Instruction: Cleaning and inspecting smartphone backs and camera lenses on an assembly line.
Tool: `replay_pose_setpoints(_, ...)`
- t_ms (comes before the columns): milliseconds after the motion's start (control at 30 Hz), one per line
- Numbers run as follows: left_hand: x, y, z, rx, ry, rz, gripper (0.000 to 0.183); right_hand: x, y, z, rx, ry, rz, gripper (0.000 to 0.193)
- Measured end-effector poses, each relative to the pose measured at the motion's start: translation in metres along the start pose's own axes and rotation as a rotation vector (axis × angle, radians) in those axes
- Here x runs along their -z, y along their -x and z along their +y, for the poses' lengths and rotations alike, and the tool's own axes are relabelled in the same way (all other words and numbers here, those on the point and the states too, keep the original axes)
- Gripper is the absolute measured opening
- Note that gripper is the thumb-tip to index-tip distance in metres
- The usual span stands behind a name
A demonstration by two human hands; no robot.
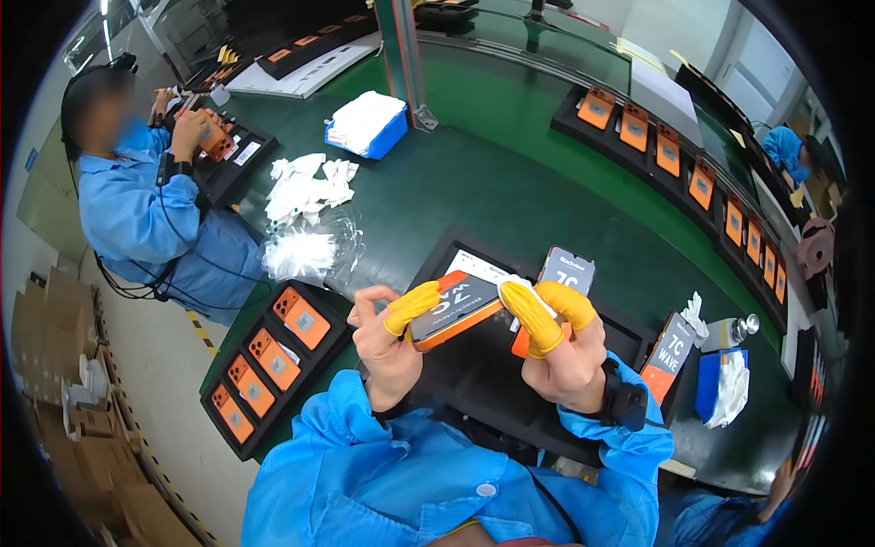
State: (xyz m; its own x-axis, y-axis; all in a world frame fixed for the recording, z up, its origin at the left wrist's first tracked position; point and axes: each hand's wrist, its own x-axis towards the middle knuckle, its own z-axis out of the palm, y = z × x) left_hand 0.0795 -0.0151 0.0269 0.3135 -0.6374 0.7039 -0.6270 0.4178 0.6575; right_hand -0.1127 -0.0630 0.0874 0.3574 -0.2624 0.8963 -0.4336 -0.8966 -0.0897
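Observation:
An orange phone with a dark printed front film (456, 310) is held tilted above the black tray (444, 253) before me. My left hand (390, 342), with a yellow cot on a finger, is closed on the phone's left end. Yellow cots also cover fingers of my right hand (561, 351), which pinches a small white wipe (516, 284) against the phone's right end. Partly hidden behind that hand is a second phone (570, 266). A third phone (668, 354) lies at the tray's right side.
A foam tray of orange phones (278, 360) lies left, near loose white cloths (310, 187) and clear plastic film (305, 252). Blue bins of cloths (367, 128) (726, 387) stand behind and right, with a dispenser bottle (729, 333). More trayed phones (667, 150) line the far right. A co-worker (146, 191) handles a phone.

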Motion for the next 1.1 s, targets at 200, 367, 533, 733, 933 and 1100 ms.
replay_pose_setpoints(200, -0.005, 0.002, 0.000, 0.046, 0.041, 0.015, 0.030, 0.007, -0.007, -0.004, -0.343, -0.388, -0.111, 0.047)
replay_pose_setpoints(367, -0.005, 0.009, -0.009, 0.070, 0.120, -0.094, 0.025, 0.011, -0.006, -0.001, -0.526, -0.734, -0.156, 0.047)
replay_pose_setpoints(533, -0.010, -0.003, 0.014, 1.000, 1.404, -0.685, 0.044, 0.007, -0.008, -0.001, -0.405, -0.394, -0.123, 0.047)
replay_pose_setpoints(733, -0.015, -0.005, 0.002, 1.148, 1.612, -0.842, 0.039, -0.004, -0.003, 0.016, -0.358, -0.265, -0.030, 0.048)
replay_pose_setpoints(933, -0.014, -0.005, 0.005, 1.309, 1.435, -0.694, 0.039, -0.010, 0.000, 0.016, -0.153, -0.116, -0.099, 0.050)
replay_pose_setpoints(1100, -0.016, -0.013, -0.024, 1.263, 1.778, -0.693, 0.033, -0.012, 0.016, -0.020, 0.215, -0.347, -0.252, 0.044)
